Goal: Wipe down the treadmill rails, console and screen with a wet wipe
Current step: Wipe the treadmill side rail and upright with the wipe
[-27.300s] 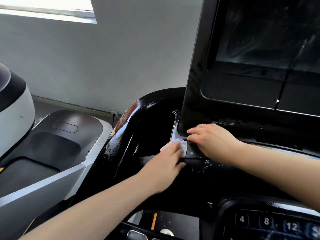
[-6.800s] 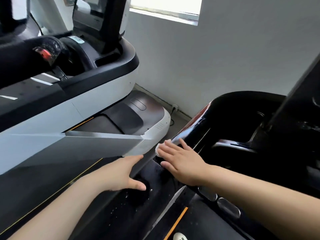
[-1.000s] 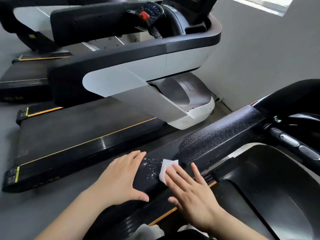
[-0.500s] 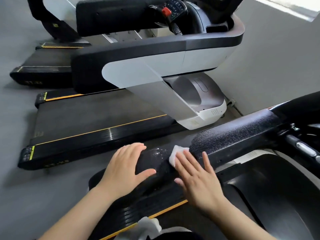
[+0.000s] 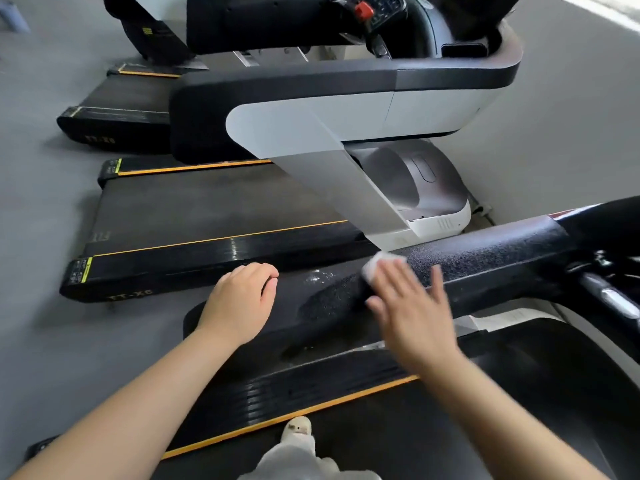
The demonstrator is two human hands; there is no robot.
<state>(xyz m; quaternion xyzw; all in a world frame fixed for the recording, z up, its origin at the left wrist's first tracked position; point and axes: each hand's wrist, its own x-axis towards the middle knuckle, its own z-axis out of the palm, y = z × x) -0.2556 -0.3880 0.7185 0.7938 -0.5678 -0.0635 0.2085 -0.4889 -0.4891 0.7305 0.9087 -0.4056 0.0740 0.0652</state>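
Observation:
The black textured left rail [image 5: 478,254] of my treadmill runs from lower left to upper right. My right hand [image 5: 412,306], blurred with motion, lies flat with spread straight fingers on the rail. It presses a white wet wipe [image 5: 375,266] under its fingertips. My left hand [image 5: 242,299] rests on the rail's rear end, its fingers curled over the far edge. Wet droplets [image 5: 318,277] shine on the rail between the hands. The console and screen are out of view.
A second treadmill [image 5: 311,109] with white and black side rails stands close on the left, its belt [image 5: 207,209] edged in yellow. A grey wall [image 5: 571,116] is at the right. My own belt [image 5: 450,427] and a trouser leg and shoe [image 5: 298,438] are below.
My right hand has slid the wipe forward along the rail, away from my left hand. My left hand has stayed at the rail's rear end. The camera has tilted a little.

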